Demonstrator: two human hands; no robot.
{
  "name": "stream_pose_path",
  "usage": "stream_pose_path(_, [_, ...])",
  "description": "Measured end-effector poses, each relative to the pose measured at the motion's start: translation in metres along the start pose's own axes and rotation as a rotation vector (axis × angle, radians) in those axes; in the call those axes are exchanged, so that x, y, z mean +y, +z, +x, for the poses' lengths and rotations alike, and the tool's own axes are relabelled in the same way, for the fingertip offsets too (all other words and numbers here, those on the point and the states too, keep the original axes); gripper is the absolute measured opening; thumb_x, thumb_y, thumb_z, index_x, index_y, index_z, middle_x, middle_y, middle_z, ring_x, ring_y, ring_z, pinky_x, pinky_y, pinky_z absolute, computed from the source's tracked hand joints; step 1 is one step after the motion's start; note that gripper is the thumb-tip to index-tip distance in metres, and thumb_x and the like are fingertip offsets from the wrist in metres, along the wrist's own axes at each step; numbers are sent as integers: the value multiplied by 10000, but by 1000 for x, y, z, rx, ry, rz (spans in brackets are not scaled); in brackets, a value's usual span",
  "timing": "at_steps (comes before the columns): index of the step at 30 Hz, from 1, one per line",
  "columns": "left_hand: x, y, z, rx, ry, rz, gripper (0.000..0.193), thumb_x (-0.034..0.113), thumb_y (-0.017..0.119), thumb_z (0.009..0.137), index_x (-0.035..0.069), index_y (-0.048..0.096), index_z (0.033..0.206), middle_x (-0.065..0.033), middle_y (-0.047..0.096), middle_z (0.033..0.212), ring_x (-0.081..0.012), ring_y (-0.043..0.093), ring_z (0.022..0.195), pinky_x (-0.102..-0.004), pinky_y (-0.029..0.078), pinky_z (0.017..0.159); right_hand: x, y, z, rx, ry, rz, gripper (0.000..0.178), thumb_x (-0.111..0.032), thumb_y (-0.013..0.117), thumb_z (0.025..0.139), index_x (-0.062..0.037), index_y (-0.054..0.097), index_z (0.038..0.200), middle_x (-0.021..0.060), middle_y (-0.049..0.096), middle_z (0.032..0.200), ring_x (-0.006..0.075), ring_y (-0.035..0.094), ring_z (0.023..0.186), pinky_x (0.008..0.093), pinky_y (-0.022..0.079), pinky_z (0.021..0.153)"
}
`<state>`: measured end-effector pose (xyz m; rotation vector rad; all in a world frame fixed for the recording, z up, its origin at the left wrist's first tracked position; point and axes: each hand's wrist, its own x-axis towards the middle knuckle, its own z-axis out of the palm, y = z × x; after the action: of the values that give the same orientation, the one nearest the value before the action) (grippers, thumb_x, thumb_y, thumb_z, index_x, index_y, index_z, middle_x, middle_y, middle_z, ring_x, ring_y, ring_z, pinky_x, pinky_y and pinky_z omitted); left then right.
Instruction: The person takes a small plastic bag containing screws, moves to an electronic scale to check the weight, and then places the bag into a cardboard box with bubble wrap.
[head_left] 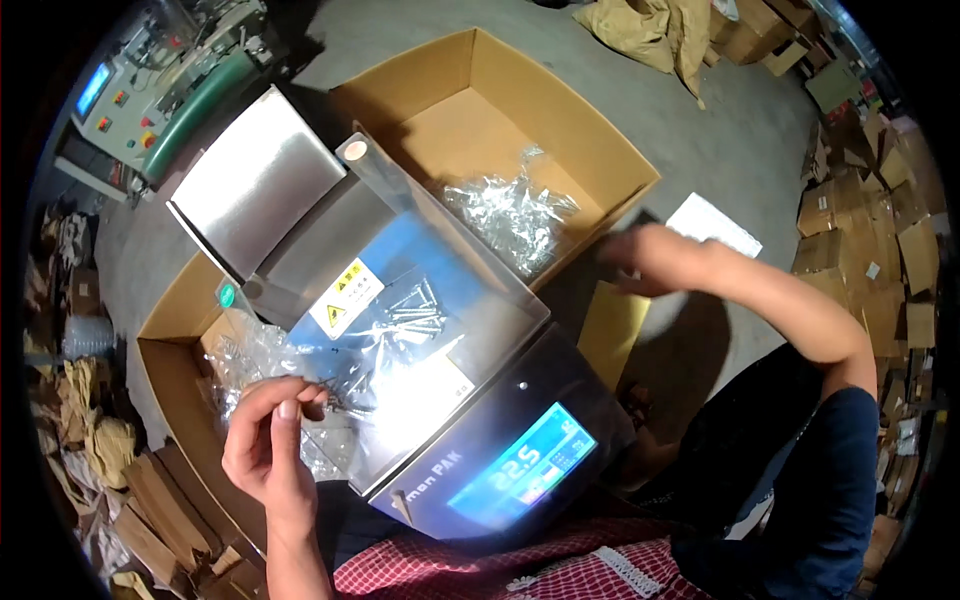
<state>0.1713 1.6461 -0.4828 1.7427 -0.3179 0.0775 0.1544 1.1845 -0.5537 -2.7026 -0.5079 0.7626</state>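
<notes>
Grey floor [740, 130], slim shiny silver screws [412, 308] loosely scattered, left hand [266, 448] pinched closed, right hand [655, 258] too blurred to tell

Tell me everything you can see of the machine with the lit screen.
The machine looks metallic: grey sides, a dark near panel with a lit blue screen, a shiny silver far section, a warning label on top. It stands between open cardboard boxes. Metal fasteners lie over its blue area; whether the left hand touches it is unclear.
</notes>
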Motion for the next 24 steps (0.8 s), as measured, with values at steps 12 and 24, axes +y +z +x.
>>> stream_pose_path(12, [60, 46, 41, -420, -16, 120, 1110, 322, 914, 684, 9, 252, 1518, -226, 446, 1439, -291, 456, 1337, -421, 419, 1069, -210, -184, 50, -285, -1000, 1806, 653, -294, 468, 1033, 92, 180, 1475, 152, 540, 978, 117, 443, 519, 248, 356, 394])
stream_pose_path(24, [24, -16, 19, 136, 18, -462, 342, 2, 662, 908, -21, 599, 1243, -36, 684, 1044, -82, 623, 926, -232, 502, 796, -248, -122, 78, 359, -684, 1322, 767, -265, 712, 893, 48, 326, 1476, 191, 545, 1363, 214, 583, 1178, 326, 487, 950])
